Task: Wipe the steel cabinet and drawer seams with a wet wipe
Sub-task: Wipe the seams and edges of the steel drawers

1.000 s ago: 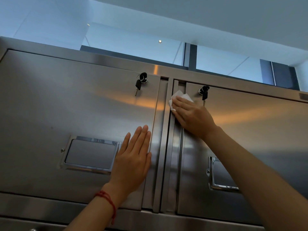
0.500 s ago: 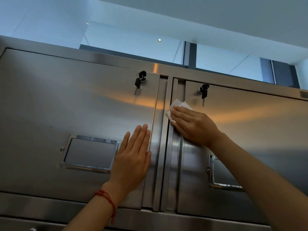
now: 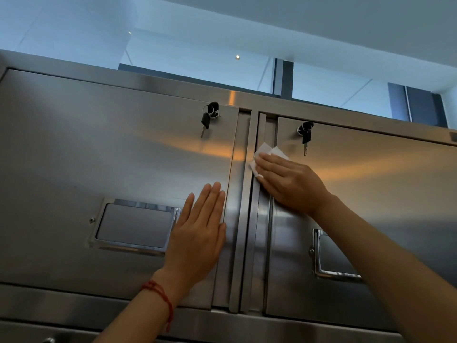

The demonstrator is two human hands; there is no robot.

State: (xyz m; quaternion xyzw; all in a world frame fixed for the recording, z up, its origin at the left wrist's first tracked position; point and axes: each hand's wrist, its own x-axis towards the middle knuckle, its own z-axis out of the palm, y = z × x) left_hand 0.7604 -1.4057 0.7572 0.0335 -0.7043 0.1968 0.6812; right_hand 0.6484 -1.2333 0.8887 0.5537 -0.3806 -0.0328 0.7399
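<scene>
A steel cabinet fills the view from below, with a left door (image 3: 111,169) and a right door (image 3: 371,194). Between them runs a vertical seam (image 3: 249,219). My right hand (image 3: 289,184) presses a white wet wipe (image 3: 265,151) flat against the seam and the right door's left edge, fingers straight. The wipe shows above and left of the fingertips. My left hand (image 3: 197,233) lies flat on the left door near its right edge, fingers straight and pointing up. A red string bracelet sits on that wrist.
A bunch of black keys hangs in the left door's lock (image 3: 210,117), another in the right door's lock (image 3: 305,133). Each door has a recessed steel handle: left (image 3: 136,224), right (image 3: 336,258). Below runs a horizontal steel rail (image 3: 74,308). Ceiling and window show above.
My right hand has slid the wipe a little way down the seam. My left hand has stayed flat on the left door.
</scene>
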